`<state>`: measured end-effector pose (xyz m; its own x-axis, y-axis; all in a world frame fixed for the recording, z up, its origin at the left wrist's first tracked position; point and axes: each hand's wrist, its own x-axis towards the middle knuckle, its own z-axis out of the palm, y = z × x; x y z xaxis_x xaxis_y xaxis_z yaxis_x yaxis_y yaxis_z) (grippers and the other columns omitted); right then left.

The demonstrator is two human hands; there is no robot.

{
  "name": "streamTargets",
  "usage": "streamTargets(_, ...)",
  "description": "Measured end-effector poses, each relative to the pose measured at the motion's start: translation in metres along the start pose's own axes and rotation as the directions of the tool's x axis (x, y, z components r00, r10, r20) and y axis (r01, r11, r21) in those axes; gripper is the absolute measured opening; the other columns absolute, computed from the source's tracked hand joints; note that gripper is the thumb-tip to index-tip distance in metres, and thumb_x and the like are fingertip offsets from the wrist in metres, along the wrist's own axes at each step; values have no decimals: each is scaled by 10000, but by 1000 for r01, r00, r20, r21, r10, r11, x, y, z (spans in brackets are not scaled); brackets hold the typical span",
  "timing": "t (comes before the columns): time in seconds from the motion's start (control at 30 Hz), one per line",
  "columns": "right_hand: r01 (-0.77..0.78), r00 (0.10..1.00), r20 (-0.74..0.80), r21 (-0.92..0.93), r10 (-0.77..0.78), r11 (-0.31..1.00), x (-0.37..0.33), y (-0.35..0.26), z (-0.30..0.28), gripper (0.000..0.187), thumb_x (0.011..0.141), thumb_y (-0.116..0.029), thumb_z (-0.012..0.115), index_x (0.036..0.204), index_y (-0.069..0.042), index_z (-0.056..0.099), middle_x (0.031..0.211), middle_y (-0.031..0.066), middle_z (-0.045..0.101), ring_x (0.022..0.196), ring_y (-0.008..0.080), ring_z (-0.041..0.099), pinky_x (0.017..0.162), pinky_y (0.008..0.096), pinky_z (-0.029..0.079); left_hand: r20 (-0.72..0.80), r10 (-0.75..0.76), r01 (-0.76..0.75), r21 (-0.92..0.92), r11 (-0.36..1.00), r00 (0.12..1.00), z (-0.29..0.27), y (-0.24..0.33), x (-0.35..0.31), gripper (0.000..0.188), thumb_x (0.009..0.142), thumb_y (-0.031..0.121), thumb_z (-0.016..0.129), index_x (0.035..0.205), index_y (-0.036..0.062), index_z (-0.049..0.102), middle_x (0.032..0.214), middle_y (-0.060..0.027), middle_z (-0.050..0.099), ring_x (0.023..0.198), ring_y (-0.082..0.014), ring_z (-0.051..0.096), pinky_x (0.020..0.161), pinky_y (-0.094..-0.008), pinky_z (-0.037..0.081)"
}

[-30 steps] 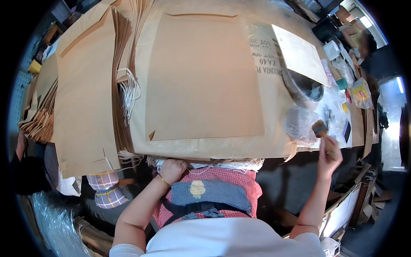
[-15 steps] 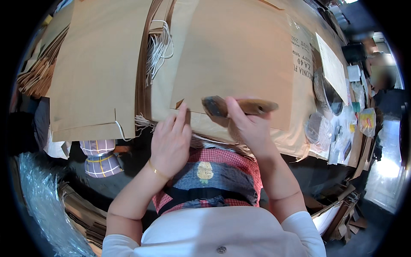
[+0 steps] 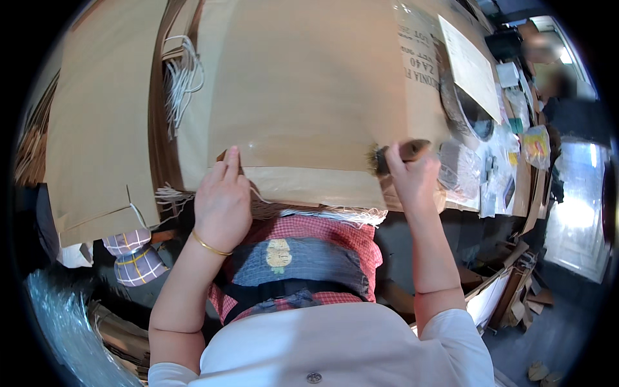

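Fingers of the right hand [image 3: 416,179] pinch a brush [image 3: 382,161] pointing left of them; those of the left hand [image 3: 222,200] lie nearly together on the brown sheet [image 3: 303,84], which stretches beyond both. Brushing its near edge seems the step, calling for steady left fingers.

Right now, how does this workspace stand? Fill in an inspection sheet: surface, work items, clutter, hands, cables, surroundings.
Surface: tan covering with dark printing, under the work.
Work items: a large brown paper sheet lies on the covering; a brush is at its lower right, contact unclear through blur.
Clutter: paper stack and white cords at left; a white board over a bucket at right.
Hands: left hand has its fingers extended at the sheet's lower-left corner; right hand grips the brush.
Cables: nothing seen.
Surroundings: clear plastic wrap lower left; cardboard pieces lower right.
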<state>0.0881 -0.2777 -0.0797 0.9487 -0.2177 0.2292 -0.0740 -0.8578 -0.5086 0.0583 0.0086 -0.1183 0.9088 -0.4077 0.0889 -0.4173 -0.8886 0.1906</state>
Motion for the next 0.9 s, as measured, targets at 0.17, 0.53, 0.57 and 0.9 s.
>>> streamTargets(0.17, 367, 920, -38, -267, -390, 891, 9, 9, 11, 249, 779, -208, 659, 630, -24, 583, 511, 111, 558, 490, 255, 608, 487, 355, 475, 46, 26, -29, 62, 998, 999, -7, 7, 5, 121, 688, 34, 522, 729, -64, 577, 1254, -284, 490, 925, -324, 533, 826, -373, 454)
streamTargets(0.53, 7, 944, -245, 686, 221, 728, -3, 12, -39, 71, 791, -31, 664, 764, 24, 628, 669, 62, 624, 517, 89, 582, 444, 228, 459, 73, 11, -20, 125, 992, 997, -2, 5, 0, 108, 715, 55, 518, 709, -43, 562, 1258, -284, 488, 941, -323, 532, 863, -372, 444)
streamTargets(0.57, -8, 969, -160, 736, 186, 677, -6, 1, -30, 62, 789, -32, 664, 781, 19, 630, 673, 69, 631, 521, 94, 591, 460, 228, 477, 72, 23, -34, 150, 988, 997, 0, 4, 1, 108, 719, 56, 520, 714, -41, 566, 1255, -282, 492, 952, -327, 531, 857, -377, 448)
streamTargets(0.9, -297, 937, 262, 254, 230, 920, -23, -22, 28, 282, 814, -262, 616, 718, 3, 635, 561, 141, 594, 510, 262, 609, 495, 357, 475, 86, 1, -13, 143, 990, 996, -2, 9, 4, 94, 690, 46, 539, 706, -39, 576, 1271, -275, 485, 952, -328, 532, 833, -376, 456)
